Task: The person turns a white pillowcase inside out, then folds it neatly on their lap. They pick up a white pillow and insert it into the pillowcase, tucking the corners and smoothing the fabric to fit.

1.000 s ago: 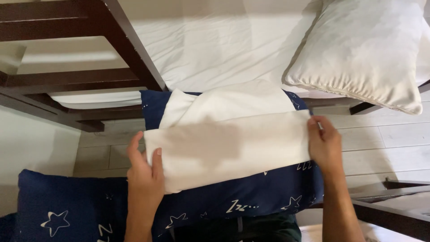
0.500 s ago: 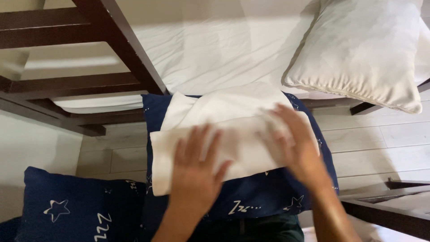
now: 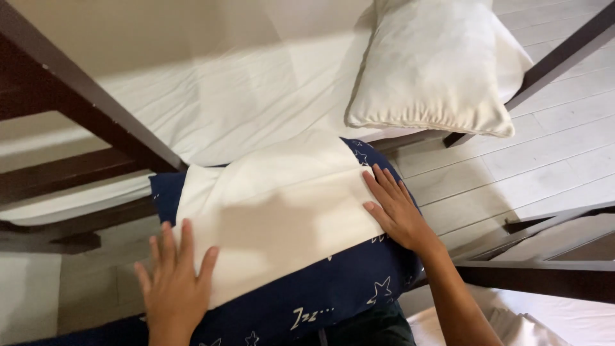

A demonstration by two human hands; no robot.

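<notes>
A folded white cloth (image 3: pixel 275 205) lies flat on a dark blue pillow with white stars (image 3: pixel 339 288). My left hand (image 3: pixel 174 282) rests palm down at the cloth's near left edge, fingers spread. My right hand (image 3: pixel 396 208) presses flat on the cloth's right end, fingers apart, partly on the blue pillow. Neither hand holds anything.
A white pillow (image 3: pixel 435 64) sits on a white-sheeted mattress (image 3: pixel 218 96) beyond the blue pillow. Dark wooden bed-frame rails (image 3: pixel 83 109) cross at the left, and more rails (image 3: pixel 538 272) at the right. Pale floorboards (image 3: pixel 525 166) show at the right.
My hands have slid outward across the cloth from its middle to its two ends, flattening it. One second ago they held the cloth by its ends. The view has tilted.
</notes>
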